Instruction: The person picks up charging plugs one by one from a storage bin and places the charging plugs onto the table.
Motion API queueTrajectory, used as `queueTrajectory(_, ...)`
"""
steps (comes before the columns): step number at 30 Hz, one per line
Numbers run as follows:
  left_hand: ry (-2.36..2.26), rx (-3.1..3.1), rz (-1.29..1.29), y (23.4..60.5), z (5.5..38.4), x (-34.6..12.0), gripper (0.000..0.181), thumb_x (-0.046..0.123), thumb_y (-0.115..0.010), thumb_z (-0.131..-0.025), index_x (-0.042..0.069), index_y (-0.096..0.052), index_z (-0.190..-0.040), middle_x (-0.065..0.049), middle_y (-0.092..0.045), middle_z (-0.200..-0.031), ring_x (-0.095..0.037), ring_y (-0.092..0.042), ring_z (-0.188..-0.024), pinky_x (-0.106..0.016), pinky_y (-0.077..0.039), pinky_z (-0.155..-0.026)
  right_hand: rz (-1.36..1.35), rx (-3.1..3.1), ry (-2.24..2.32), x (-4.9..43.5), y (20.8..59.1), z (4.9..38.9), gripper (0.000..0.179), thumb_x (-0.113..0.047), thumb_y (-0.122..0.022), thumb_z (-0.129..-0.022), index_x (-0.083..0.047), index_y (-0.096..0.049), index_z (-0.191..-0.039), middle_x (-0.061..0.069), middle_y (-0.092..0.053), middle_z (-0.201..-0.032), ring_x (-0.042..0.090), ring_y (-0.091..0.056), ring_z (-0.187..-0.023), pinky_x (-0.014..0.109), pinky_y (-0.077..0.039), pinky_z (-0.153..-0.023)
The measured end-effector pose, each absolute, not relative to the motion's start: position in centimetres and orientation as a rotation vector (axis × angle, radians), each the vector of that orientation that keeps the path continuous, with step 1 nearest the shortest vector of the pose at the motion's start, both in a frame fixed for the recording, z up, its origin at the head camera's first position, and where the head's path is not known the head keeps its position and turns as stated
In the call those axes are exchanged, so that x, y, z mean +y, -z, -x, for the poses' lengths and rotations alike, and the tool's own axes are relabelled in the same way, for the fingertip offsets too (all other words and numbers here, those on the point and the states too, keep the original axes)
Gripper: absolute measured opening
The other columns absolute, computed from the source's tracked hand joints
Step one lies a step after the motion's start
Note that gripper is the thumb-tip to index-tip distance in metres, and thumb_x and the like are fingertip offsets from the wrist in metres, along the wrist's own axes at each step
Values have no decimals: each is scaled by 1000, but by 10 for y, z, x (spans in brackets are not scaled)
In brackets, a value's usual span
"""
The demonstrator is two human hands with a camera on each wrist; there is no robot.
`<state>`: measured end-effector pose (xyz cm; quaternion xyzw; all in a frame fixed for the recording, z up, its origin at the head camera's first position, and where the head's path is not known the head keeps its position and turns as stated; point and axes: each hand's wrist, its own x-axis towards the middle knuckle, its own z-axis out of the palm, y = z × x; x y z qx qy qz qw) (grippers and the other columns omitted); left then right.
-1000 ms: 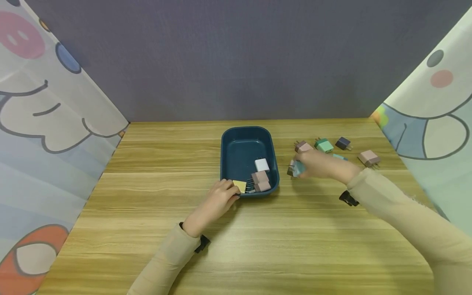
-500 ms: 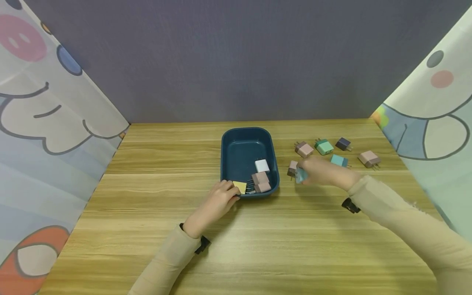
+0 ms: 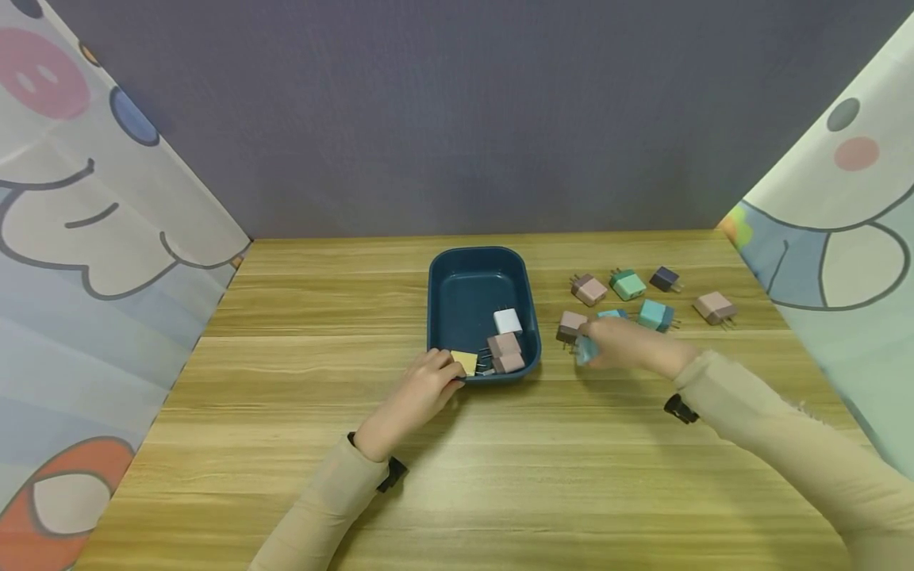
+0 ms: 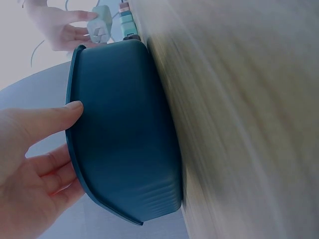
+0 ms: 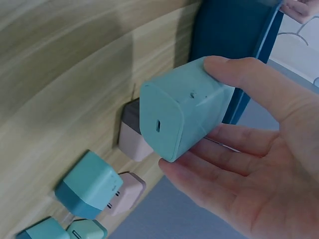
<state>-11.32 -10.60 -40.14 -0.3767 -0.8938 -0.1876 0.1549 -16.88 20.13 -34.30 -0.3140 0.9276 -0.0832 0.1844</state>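
My left hand (image 3: 421, 388) grips the near left rim of a dark blue plastic bin (image 3: 464, 295), thumb outside the wall and fingers inside. My right hand (image 3: 628, 342) holds a light blue USB charger (image 5: 174, 112) between thumb and fingers, right of the bin. Its port end shows in the right wrist view. Just beyond lies a pink and brown charger (image 3: 572, 323), prongs toward me. In the bin are a white charger (image 3: 508, 321), two pink chargers (image 3: 505, 345) and a yellow charger (image 3: 465, 362), partly hidden by my left fingers.
Several more chargers lie right of the bin: pink (image 3: 589, 289), green (image 3: 627, 284), dark navy (image 3: 665, 278), teal (image 3: 654, 314) and a far-right pink one (image 3: 715, 308). A blue charger (image 3: 612, 314) is half hidden behind my right hand. A grey panel (image 3: 471, 119) backs the wooden table.
My right hand has moved slightly toward me with the light blue charger, uncovering the pink and brown charger and the teal and blue ones behind. The left hand stays on the rim.
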Motion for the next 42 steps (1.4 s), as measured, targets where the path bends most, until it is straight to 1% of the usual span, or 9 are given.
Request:
queueTrajectory(4, 544, -2549, 1081, 401, 113, -106, 8, 7, -70, -75, 9, -63, -78, 1, -50, -72, -12, -43, -65, -23, -36, -59, 895, 2615, 202, 202, 347, 168, 45, -10, -70, -72, 14, -53, -106, 18, -58, -92, 22, -57, -75, 30, -48, -62)
queueTrajectory(8, 550, -2534, 1080, 401, 113, -106, 9, 7, -71, -74, 9, -63, -77, 1, -50, -71, -12, -43, -64, -23, -35, -58, 887, 2603, 221, 203, 351, 167, 45, -9, -69, -71, 14, -54, -105, 16, -59, -89, 21, -56, -74, 31, -47, -64)
queueTrajectory(12, 552, -2536, 1081, 401, 113, -106, 9, 7, -70, -74, 9, -63, -78, 1, -49, -71, -12, -43, -64, -24, -35, -58, 886, 2602, 252, 205, 357, 167, 40, -8, -70, -69, 13, -56, -100, 11, -58, -82, 19, -55, -71, 30, -47, -62)
queueTrajectory(16, 548, -2548, 1081, 401, 113, -106, 8, 7, -70, -75, 9, -63, -78, 1, -50, -72, -12, -43, -65, -24, -35, -59, 902, 2604, 249, 206, 362, 168, 36, -8, -71, -68, 12, -57, -95, 11, -58, -81, 21, -57, -72, 30, -47, -61)
queueTrajectory(24, 543, -2566, 1081, 402, 113, -106, 6, 8, -69, -76, 9, -63, -79, 0, -50, -73, -13, -43, -66, -24, -36, -60, 836, 2578, 236, 205, 364, 166, 39, -11, -70, -71, 12, -56, -100, 10, -58, -80, 19, -56, -71, 29, -46, -58)
queueTrajectory(30, 543, -2565, 1081, 401, 113, -106, 6, 8, -68, -77, 9, -63, -79, 1, -49, -72, -12, -42, -65, -24, -35, -60, 817, 2580, 234, 207, 366, 164, 42, -10, -69, -71, 13, -54, -103, 15, -59, -87, 21, -56, -74, 30, -47, -61)
queueTrajectory(33, 548, -2545, 1083, 401, 113, -106, 8, 7, -70, -75, 9, -62, -77, 1, -49, -71, -12, -42, -65, -24, -35, -59, 823, 2582, 229, 206, 368, 164, 41, -9, -70, -71, 13, -55, -102, 14, -59, -85, 20, -55, -72, 30, -46, -60)
queueTrajectory(39, 555, -2530, 1084, 400, 113, -105, 10, 7, -71, -73, 8, -62, -76, 0, -50, -71, -13, -44, -64, -24, -36, -59, 807, 2587, 167, 206, 372, 161, 45, -11, -70, -72, 13, -54, -106, 23, -58, -99, 33, -58, -87, 39, -48, -71)
queueTrajectory(42, 551, -2536, 1086, 400, 112, -105, 9, 7, -71, -73, 8, -62, -77, 0, -50, -71, -13, -44, -65, -24, -36, -59, 787, 2579, 141, 205, 373, 161, 47, -12, -70, -73, 13, -53, -109, 25, -56, -104, 35, -56, -90, 40, -48, -72)
